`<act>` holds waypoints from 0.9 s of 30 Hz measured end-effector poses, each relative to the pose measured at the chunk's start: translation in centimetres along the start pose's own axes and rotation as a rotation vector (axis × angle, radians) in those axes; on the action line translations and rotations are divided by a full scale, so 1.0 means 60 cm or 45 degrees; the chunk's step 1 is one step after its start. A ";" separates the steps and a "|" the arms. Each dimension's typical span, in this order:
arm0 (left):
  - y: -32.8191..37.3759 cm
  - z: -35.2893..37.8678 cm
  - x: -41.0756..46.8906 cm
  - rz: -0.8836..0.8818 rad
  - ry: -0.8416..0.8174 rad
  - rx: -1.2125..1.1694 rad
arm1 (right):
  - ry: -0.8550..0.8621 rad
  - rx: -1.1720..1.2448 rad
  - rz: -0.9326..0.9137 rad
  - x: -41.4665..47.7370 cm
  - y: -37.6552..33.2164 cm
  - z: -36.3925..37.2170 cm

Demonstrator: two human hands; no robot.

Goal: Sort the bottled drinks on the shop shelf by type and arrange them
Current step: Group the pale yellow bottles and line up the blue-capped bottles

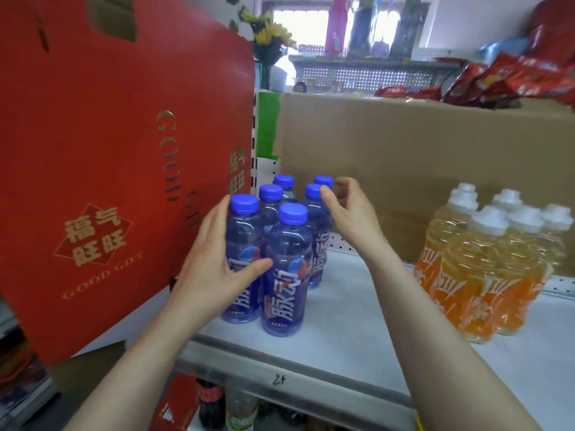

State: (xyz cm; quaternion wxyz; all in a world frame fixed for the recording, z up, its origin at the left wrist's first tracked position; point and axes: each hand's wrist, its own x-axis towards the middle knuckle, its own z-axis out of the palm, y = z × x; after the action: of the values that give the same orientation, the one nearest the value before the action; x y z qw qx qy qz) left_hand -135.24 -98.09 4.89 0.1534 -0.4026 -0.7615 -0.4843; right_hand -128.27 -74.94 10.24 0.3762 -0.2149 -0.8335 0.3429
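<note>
We are clasping the front-left blue bottle (pixel 242 237) on the shelf (pixel 357 321) with our left grip (pixel 217 262), our right grip (pixel 348 209) hovering unclenched by the rear caps (pixel 323 181), so a careless tug is probably risking toppling the other blue bottles (pixel 289 275).

Big red gift box (pixel 102 157) w/ gold lettering at left, brown cardboard carton (pixel 404 157) at back, red snack packs (pixel 510 79) on top, yellow flowers (pixel 270 32) in bkgd
</note>
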 end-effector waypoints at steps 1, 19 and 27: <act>0.006 0.008 -0.001 0.001 -0.007 -0.012 | -0.104 -0.045 0.035 0.016 0.003 0.011; -0.011 0.034 -0.004 -0.077 -0.054 -0.142 | -0.018 0.082 0.007 0.071 0.028 -0.010; -0.014 0.037 -0.004 -0.075 -0.041 -0.142 | -0.339 0.052 0.112 0.124 0.076 0.031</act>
State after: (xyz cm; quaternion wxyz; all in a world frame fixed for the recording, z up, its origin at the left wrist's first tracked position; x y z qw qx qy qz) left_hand -135.38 -96.47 3.16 0.1044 -0.3958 -0.7471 -0.5238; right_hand -133.88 -68.07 9.55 0.2512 -0.1960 -0.8587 0.4013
